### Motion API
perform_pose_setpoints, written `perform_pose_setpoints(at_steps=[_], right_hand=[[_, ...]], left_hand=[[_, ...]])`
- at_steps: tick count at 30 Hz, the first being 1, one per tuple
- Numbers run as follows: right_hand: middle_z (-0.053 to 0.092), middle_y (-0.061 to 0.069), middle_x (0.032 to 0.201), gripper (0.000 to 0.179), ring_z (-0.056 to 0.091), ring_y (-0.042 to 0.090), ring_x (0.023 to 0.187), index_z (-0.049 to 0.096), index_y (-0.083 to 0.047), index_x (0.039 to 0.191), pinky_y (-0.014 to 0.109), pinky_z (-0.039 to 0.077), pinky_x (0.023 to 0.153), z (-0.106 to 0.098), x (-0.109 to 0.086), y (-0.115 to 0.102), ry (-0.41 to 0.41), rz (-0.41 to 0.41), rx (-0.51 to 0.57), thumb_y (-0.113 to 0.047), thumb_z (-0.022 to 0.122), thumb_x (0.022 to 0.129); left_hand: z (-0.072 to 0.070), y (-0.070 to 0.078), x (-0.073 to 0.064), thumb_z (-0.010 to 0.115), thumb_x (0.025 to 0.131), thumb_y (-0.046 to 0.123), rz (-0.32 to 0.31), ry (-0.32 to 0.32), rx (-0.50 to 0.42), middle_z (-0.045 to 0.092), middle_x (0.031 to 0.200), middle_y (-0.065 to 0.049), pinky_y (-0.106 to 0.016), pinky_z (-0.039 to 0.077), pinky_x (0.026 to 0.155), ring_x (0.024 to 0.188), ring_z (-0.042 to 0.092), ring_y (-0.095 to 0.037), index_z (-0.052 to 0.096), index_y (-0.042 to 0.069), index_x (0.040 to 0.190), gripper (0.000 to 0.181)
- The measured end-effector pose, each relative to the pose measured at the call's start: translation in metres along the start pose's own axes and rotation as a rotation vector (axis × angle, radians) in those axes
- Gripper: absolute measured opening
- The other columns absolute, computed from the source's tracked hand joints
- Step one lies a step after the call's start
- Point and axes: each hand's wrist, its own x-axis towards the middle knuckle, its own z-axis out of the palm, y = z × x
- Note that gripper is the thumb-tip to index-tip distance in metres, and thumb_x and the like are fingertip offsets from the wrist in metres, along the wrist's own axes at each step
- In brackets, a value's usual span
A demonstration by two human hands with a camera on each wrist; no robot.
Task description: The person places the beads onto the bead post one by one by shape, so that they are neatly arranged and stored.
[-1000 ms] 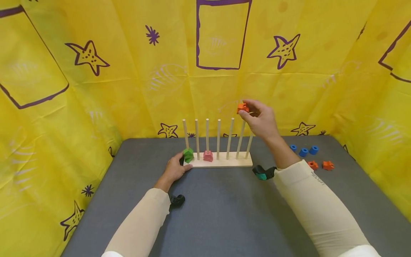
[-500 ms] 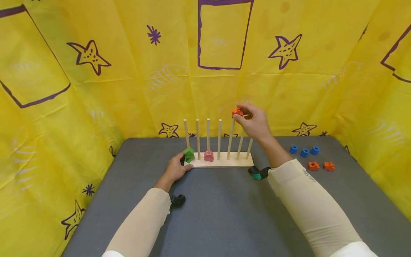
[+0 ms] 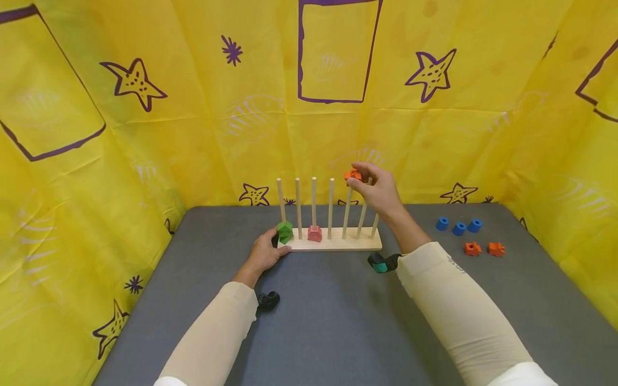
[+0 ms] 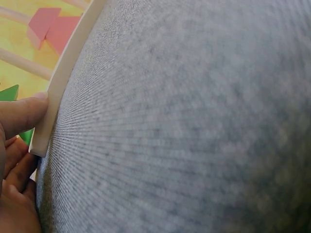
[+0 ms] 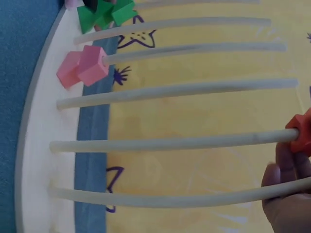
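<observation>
A wooden peg stand (image 3: 338, 244) with several upright pegs stands on the grey table. My left hand (image 3: 263, 253) grips its left end, thumb on the front edge, as the left wrist view shows. Green pieces (image 3: 285, 232) sit low on the leftmost peg, beside that hand. Pink pieces (image 3: 314, 234) sit at the base of the third peg from the left. My right hand (image 3: 379, 187) pinches an orange star-shaped bead (image 3: 353, 176) at the top of the third peg from the right. In the right wrist view the peg's tip (image 5: 291, 135) enters the orange bead (image 5: 303, 131).
Three blue cylinder beads (image 3: 459, 229) stand on the table (image 3: 318, 321) to the right. Two more orange beads (image 3: 472, 249) lie in front of them. A yellow patterned cloth (image 3: 193, 134) hangs behind and at both sides. A dark wrist device (image 3: 383, 262) shows by the right sleeve.
My right hand has moved left and down with the orange bead, from above the pegs' right part onto the third peg from the right. The left hand stays at the stand's end.
</observation>
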Motion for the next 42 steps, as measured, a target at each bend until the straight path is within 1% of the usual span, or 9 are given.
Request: perform_pose_setpoints(at_steps=[5,10,13,15,20,25,32,37,42], right_hand=[[0.059,0.019,0.101,0.046,0.051,0.02,0.078,0.054,0.004,0.133,0.022,0.043,0.061,0.0,-0.003,0.002,0.002,0.025,0.078,-0.004,0.067,0.09],[0.058,0.015,0.097,0.046,0.059,0.019,0.083,0.051,0.006,0.133,0.027,0.049,0.074,0.003,-0.008,0.004,0.01,0.049,0.191,0.001,0.065,0.09],[0.061,0.012,0.098,0.047,0.062,0.02,0.086,0.051,0.003,0.134,0.03,0.051,0.081,0.006,-0.007,0.018,0.017,0.05,0.264,0.0,0.066,0.09],[0.062,0.01,0.099,0.049,0.063,0.021,0.088,0.05,0.002,0.136,0.032,0.05,0.083,0.006,-0.008,0.021,0.018,0.066,0.289,0.0,0.067,0.09],[0.062,0.01,0.101,0.05,0.063,0.022,0.09,0.049,0.0,0.135,0.034,0.05,0.087,0.007,-0.011,0.028,0.021,0.113,0.318,-0.005,0.069,0.09],[0.06,0.012,0.103,0.048,0.061,0.023,0.093,0.051,0.004,0.132,0.035,0.049,0.089,0.011,-0.015,0.035,0.037,0.162,0.322,-0.006,0.07,0.089],[0.062,0.01,0.105,0.039,0.056,0.023,0.102,0.057,0.008,0.122,0.036,0.042,0.097,0.017,-0.022,0.047,0.078,0.244,0.349,-0.005,0.071,0.088],[0.067,0.009,0.094,0.033,0.063,0.025,0.095,0.061,0.008,0.113,0.038,0.043,0.096,0.021,-0.028,0.058,0.086,0.27,0.349,-0.006,0.073,0.086],[0.067,0.008,0.094,0.034,0.064,0.023,0.092,0.062,0.006,0.113,0.038,0.045,0.093,0.026,-0.033,0.069,0.101,0.299,0.33,-0.006,0.075,0.084]], left_hand=[[0.0,0.0,0.002,0.076,0.085,0.016,-0.002,0.003,0.001,0.045,0.143,-0.019,-0.05,0.025,0.109,0.133,0.036,-0.036,0.041,0.006,0.147,0.072],[0.001,0.0,0.002,0.076,0.085,0.016,0.0,0.0,0.005,0.045,0.143,-0.018,-0.05,0.025,0.109,0.133,0.036,-0.036,0.041,0.006,0.147,0.072],[0.001,-0.001,0.002,0.076,0.085,0.016,0.007,0.001,0.009,0.045,0.143,-0.019,-0.05,0.025,0.109,0.133,0.036,-0.036,0.041,0.005,0.147,0.072],[0.001,-0.001,0.002,0.076,0.085,0.016,0.018,0.005,0.011,0.045,0.142,-0.019,-0.05,0.025,0.109,0.133,0.037,-0.037,0.041,0.004,0.146,0.072],[0.001,-0.001,0.001,0.077,0.084,0.014,0.041,0.013,0.011,0.047,0.14,-0.021,-0.05,0.026,0.109,0.131,0.038,-0.038,0.043,0.002,0.145,0.071],[0.001,0.001,0.0,0.077,0.084,0.015,0.023,0.014,0.01,0.047,0.14,-0.02,-0.051,0.026,0.109,0.131,0.038,-0.038,0.043,0.003,0.145,0.071],[0.001,0.001,0.0,0.077,0.084,0.016,-0.005,0.004,-0.006,0.045,0.142,-0.019,-0.05,0.024,0.11,0.133,0.036,-0.036,0.042,0.005,0.146,0.072],[0.001,0.001,0.001,0.077,0.084,0.016,-0.005,0.009,-0.006,0.046,0.142,-0.02,-0.05,0.025,0.109,0.132,0.037,-0.037,0.042,0.004,0.146,0.072],[0.001,0.0,0.0,0.077,0.084,0.014,0.013,0.014,0.004,0.047,0.14,-0.021,-0.051,0.026,0.109,0.131,0.039,-0.038,0.043,0.003,0.145,0.071]])
